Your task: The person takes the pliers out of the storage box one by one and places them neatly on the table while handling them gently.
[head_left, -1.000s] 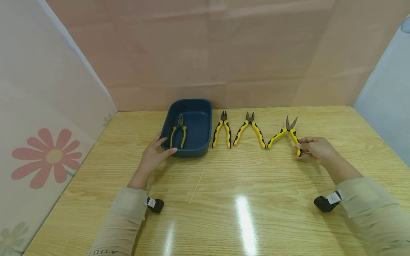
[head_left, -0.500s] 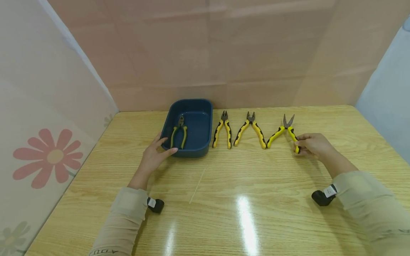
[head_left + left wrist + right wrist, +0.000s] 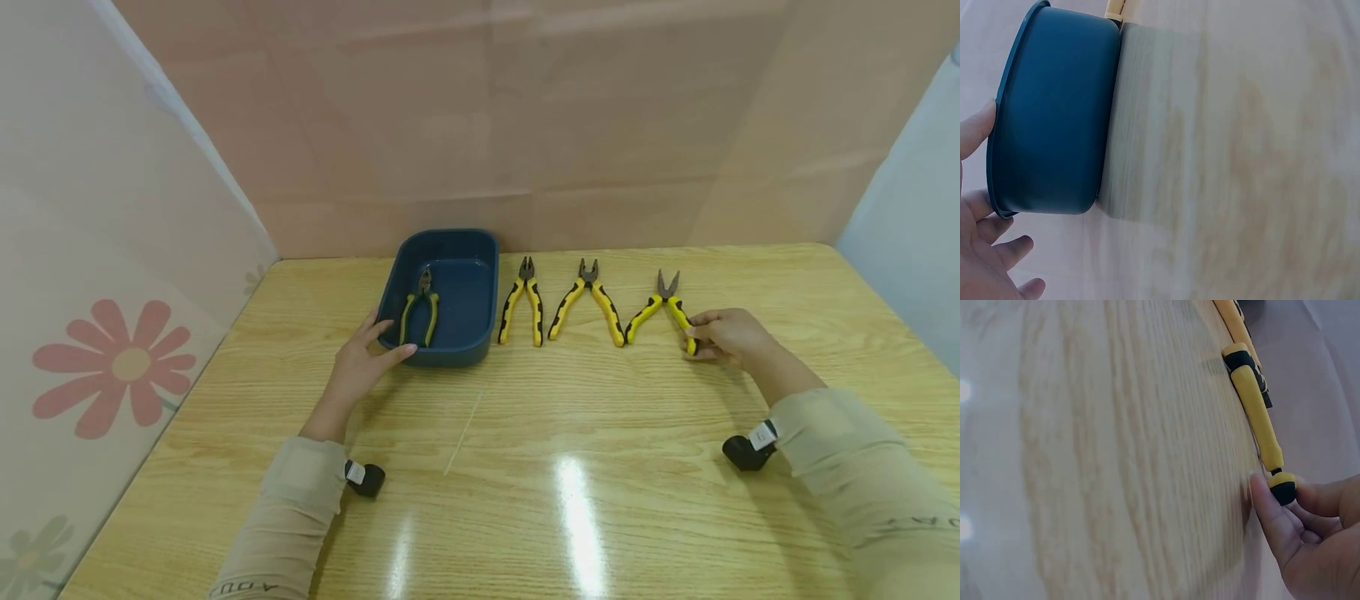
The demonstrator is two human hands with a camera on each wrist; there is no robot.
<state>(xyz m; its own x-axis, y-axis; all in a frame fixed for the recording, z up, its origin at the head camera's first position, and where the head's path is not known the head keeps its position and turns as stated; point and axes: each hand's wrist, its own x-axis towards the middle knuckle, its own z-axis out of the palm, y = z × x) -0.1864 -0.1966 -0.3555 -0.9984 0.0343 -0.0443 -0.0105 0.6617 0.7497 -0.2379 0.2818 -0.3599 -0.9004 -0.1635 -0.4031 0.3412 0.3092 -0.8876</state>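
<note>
My left hand (image 3: pixel 356 364) rests on the near left corner of a blue plastic bin (image 3: pixel 472 354), thumb at the front rim and fingers spread along the left side. Inside the bin lies a pair of green-handled pliers (image 3: pixel 432 321). My right hand (image 3: pixel 731 337) pinches the right handle of yellow-and-black long-nose pliers (image 3: pixel 643 318) between thumb and fingers. Their jaws are spread and point away from me. In the right wrist view, the thumb and a finger grip the end of that handle (image 3: pixel 1282 487).
Two more yellow-and-black pliers stand in a row right of the bin: one narrowly spread (image 3: pixel 537 308), one wider (image 3: pixel 606 312). The wooden table (image 3: pixel 510 517) meets a pinkish back wall (image 3: pixel 600 167) behind them. A flowered panel (image 3: pixel 225 375) flanks the left.
My right hand has shifted slightly left and turned the long-nose pliers, whose tips swung left and whose spread narrowed. The left hand and bin have stayed put.
</note>
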